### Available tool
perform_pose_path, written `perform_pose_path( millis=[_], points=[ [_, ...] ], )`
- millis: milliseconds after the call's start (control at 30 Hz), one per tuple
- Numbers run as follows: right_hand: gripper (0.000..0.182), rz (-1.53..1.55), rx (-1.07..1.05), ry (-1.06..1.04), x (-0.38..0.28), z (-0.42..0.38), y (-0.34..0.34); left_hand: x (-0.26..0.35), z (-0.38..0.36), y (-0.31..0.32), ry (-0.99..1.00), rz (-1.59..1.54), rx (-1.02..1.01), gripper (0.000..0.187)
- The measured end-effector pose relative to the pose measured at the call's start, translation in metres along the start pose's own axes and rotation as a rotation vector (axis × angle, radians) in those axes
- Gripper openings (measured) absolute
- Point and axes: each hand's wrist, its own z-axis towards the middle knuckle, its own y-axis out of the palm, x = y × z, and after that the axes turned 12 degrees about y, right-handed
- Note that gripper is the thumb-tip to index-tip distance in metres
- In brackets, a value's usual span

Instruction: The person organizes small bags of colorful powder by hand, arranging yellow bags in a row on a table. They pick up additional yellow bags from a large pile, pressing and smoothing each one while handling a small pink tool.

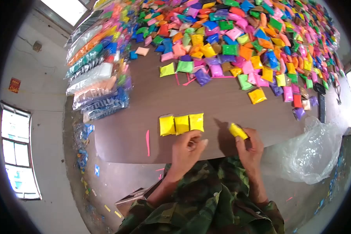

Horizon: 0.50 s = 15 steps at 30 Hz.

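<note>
R hand (250, 146) pinches a yellow packet (238, 131) between thumb & fingers, just above the near table edge; L hand (188, 148) is loosely curled, holding nothing, fingertips just below a row of three yellow packets (181, 124) lying side by side on the brown tabletop (144, 101). A pink stick (148, 142) lies to their left. Further back, a big heap of multicoloured packets (238, 39) covers the far half; bagged stacks (97, 74) line the left edge. Clear plastic bag (312, 150) hangs at the right corner. Bare concrete floor w/ scraps, window (17, 156) at left.
</note>
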Motion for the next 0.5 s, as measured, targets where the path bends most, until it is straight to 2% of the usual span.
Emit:
perform_pose_path(
  millis=[100, 200, 300, 400, 500],
  points=[
    [0.036, -0.157, 0.112, -0.063, 0.004, 0.004, 0.003, -0.027, -0.017, -0.050, 0.017, 0.382, 0.133, 0.031],
    [0.039, -0.232, 0.054, -0.179, 0.014, -0.002, 0.006, -0.047, -0.025, -0.097, 0.125, 0.779, 0.221, 0.030],
    [0.040, -0.351, -0.024, -0.285, 0.009, -0.006, 0.011, -0.060, -0.037, -0.124, -0.021, 0.806, 0.196, 0.027],
    [0.042, -0.429, -0.060, -0.304, 0.014, -0.017, 0.016, -0.059, -0.032, -0.128, -0.052, 0.813, 0.212, 0.015],
    [0.045, -0.436, -0.096, -0.287, 0.010, -0.018, 0.011, -0.060, -0.027, -0.130, 0.067, 0.920, 0.165, 0.009]
  ],
)
